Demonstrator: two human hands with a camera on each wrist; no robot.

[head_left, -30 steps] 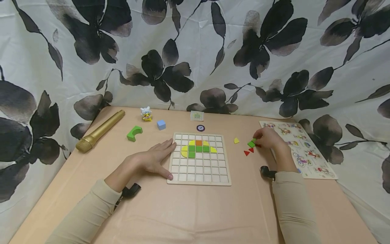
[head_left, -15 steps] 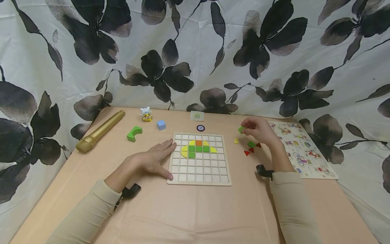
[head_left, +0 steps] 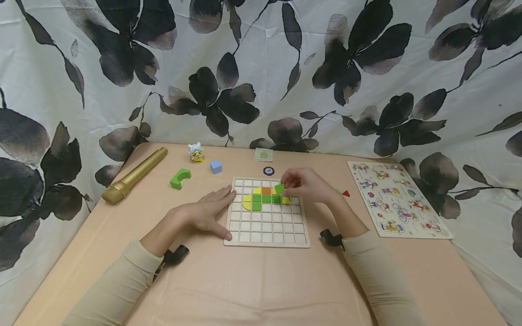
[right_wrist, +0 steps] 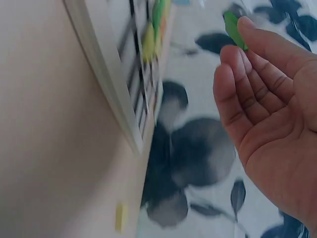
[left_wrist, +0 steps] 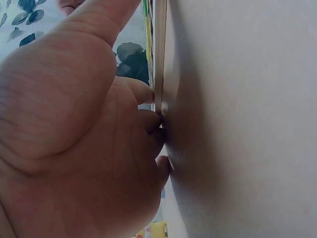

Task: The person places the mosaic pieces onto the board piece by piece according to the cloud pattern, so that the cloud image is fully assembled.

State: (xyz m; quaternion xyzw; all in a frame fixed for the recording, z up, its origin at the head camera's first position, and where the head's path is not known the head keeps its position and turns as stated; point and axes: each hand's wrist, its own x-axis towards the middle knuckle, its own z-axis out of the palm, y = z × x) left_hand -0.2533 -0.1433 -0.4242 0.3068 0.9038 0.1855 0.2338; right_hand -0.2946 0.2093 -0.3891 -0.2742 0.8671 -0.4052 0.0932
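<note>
A white gridded board (head_left: 267,226) lies mid-table. Green square tiles (head_left: 256,206), yellow pieces (head_left: 246,203) and one orange tile (head_left: 266,190) fill part of its upper cells. My left hand (head_left: 200,213) rests along the board's left edge, fingers extended, thumb at the lower left corner; in the left wrist view its fingertips meet the board's side. Between thumb and fingertips my right hand (head_left: 307,185) pinches a green square tile (head_left: 279,188), above the upper right of the pattern. The right wrist view shows that tile raised off the board.
On the left are a gold microphone (head_left: 136,174), a green arch block (head_left: 179,178), a blue cube (head_left: 216,167) and a small figurine (head_left: 196,153). Behind the board lie a round token (head_left: 268,171) and a card (head_left: 263,155). A picture board (head_left: 383,222) and a red triangle (head_left: 346,194) are at right.
My right hand has picked up a green tile from the loose pieces at right and carried it left over the gridded board. The left hand has stayed in place.
</note>
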